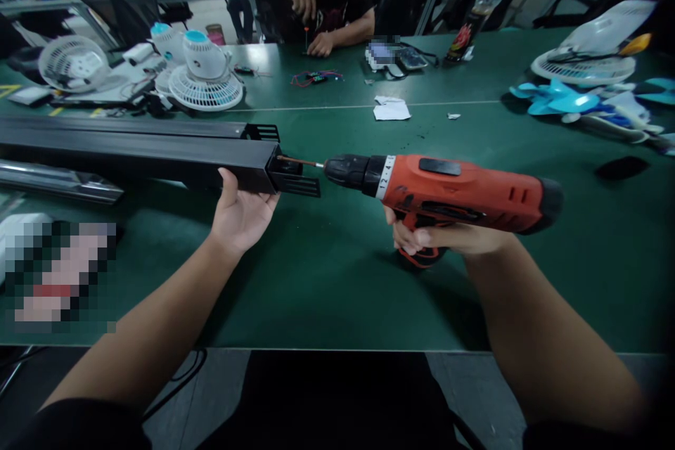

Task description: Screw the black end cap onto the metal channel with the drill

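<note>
My left hand [245, 214] is wrapped round the underside of a long black rectangular housing [211, 158], near its right end, with the thumb up along the near face. A slotted bracket [299, 183] sticks out from that end. My right hand [422, 235] grips a red and black cordless drill [464, 186] by its handle, fingers closed below the body. The drill's black chuck [348, 170] points left. From it a long thin bit [300, 160] reaches to the housing's open end; whether its tip meets a screw inside is hidden.
A shiny metal strip [58, 181] lies left, near a pixelated item [68, 274]. White fan parts [205, 88] stand at the back left; blue fan blades [559, 97] lie right. Across the green table [337, 295] a person's hands [321, 43] work with a screwdriver. A bottle [477, 17] stands behind.
</note>
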Available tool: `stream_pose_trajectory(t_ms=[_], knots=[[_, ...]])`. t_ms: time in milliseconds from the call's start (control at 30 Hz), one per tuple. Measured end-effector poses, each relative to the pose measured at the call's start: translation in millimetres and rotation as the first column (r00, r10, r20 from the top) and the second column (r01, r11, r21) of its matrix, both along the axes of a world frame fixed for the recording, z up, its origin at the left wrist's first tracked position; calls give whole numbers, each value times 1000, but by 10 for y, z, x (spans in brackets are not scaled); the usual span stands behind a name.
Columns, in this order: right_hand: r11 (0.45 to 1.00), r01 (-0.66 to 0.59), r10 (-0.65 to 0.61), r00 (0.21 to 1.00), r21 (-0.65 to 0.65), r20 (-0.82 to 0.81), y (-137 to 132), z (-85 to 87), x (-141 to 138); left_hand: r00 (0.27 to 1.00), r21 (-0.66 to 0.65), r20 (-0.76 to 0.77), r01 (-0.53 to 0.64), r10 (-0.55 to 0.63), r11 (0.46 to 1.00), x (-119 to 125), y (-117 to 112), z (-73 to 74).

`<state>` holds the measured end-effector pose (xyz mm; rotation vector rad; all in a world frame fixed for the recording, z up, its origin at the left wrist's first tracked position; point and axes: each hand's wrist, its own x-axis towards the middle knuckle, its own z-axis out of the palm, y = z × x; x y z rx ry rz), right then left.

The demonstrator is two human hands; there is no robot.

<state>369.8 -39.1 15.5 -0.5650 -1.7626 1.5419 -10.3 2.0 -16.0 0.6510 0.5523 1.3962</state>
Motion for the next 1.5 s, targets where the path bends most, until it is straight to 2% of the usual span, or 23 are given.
stream_pose_trajectory(t_ms=[300,533,833,1067,1300,1500], knots=[[1000,6,-6,1000,-8,2,-10,12,0,997,-9,-64,-42,41,999,33,-4,16],[1000,-5,5,1000,-5,17,5,43,-8,1000,-17,-28,-9,9,1000,8,-12,25],[999,35,-35,999,-20,27,-15,2,6,999,3,39,35,-36,999,-44,29,-55],[1000,8,-8,1000,-22,-7,-16,23,-13,999,-12,-44,-19,18,1000,7,-1,3],[1000,2,-2,1000,-4,7,-13,49,-14,1000,4,-3,22,-22,1000,0,-1,0],[1000,8,-8,1000,-10,-16,-10,-11,-7,1000,-1,-21,15,-15,1000,-3,-6,10]])
